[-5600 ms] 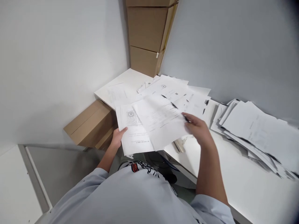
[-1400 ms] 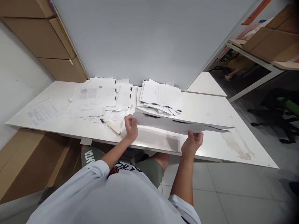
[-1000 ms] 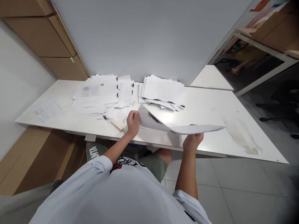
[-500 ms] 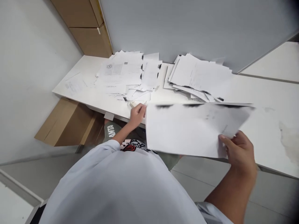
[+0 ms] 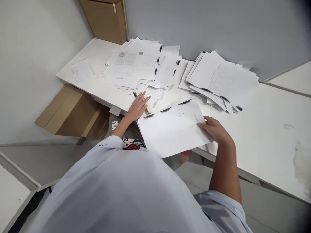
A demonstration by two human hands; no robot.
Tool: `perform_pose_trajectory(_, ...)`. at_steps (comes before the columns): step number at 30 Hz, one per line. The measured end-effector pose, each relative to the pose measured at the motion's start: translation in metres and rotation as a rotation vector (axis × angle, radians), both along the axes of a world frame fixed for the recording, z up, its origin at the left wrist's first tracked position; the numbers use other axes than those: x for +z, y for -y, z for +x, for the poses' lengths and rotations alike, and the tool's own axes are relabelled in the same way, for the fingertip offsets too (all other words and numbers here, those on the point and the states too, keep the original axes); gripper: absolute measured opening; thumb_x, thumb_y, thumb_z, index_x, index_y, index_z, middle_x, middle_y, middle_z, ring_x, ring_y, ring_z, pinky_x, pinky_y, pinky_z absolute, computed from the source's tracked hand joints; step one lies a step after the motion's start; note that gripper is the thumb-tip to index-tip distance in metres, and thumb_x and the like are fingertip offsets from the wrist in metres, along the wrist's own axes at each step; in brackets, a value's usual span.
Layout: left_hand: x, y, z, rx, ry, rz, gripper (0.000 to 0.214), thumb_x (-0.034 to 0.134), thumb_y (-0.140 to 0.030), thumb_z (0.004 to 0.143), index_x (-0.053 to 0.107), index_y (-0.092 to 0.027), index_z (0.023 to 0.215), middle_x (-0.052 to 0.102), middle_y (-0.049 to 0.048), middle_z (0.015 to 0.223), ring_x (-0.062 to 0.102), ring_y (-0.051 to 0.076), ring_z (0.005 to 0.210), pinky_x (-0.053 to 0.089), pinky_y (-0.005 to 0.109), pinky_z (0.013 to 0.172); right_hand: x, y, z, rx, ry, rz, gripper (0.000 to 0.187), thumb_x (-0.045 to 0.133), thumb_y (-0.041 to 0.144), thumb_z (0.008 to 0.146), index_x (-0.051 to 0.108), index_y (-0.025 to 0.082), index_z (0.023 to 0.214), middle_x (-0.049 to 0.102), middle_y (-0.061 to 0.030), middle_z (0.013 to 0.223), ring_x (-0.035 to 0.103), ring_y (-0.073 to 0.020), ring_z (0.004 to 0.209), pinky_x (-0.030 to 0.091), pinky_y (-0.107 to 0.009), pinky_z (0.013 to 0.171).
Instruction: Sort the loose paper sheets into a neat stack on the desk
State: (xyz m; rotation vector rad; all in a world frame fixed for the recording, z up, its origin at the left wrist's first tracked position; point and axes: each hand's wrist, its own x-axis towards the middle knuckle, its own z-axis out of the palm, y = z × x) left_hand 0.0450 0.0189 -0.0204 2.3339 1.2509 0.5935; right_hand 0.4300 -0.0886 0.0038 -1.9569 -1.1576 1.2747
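Observation:
A white sheet of paper (image 5: pixel 170 131), charred black along its far edge, lies tilted across the desk's front edge. My right hand (image 5: pixel 217 130) pinches its right side between thumb and fingers. My left hand (image 5: pixel 137 107) is open with its fingers spread, left of the sheet. Beside and partly beneath those fingers is a small beige block-like object (image 5: pixel 148 110); its kind I cannot make out. Just beyond the left hand are loose scraps of paper (image 5: pixel 155 93).
On the white desk (image 5: pixel 264 129), a spread paper pile (image 5: pixel 136 66) is at the back left. A thicker paper stack (image 5: pixel 221 77) with blackened edges lies to the right. Cardboard boxes stand at the back left (image 5: pixel 104 21) and below the desk (image 5: pixel 70 110). A grey panel (image 5: pixel 206 26) rises behind.
My right hand has brought the sheet leftward and down onto the desk's front edge. My left hand has let go of the sheet's corner and spread its fingers. The view has shifted slightly.

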Motion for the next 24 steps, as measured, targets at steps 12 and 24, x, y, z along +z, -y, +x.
perform_pose_trajectory(12,0.001,-0.004,-0.002,-0.010,-0.030,-0.066,0.067,0.011,-0.064,0.097,0.034,-0.031,0.151,0.006,-0.0015,0.165,0.005,0.028,0.152,0.016,0.047,0.122,-0.001,-0.003,-0.001,-0.091,-0.212,-0.017,0.036,0.076,0.036,0.064,0.061,0.025,0.094,0.071,-0.0021,0.084,0.068,-0.0224,0.070,0.054,-0.030,0.056)
perform_pose_trajectory(24,0.010,0.004,0.004,-0.022,-0.080,-0.072,0.073,0.016,-0.065,0.096,0.005,-0.027,0.157,0.005,0.0071,0.165,0.008,0.026,0.152,0.013,0.048,0.122,-0.007,-0.003,0.004,-0.067,-0.226,-0.037,0.038,0.078,0.043,0.067,0.062,0.025,0.096,0.072,-0.0021,0.089,0.067,-0.0213,0.072,0.056,-0.028,0.058)
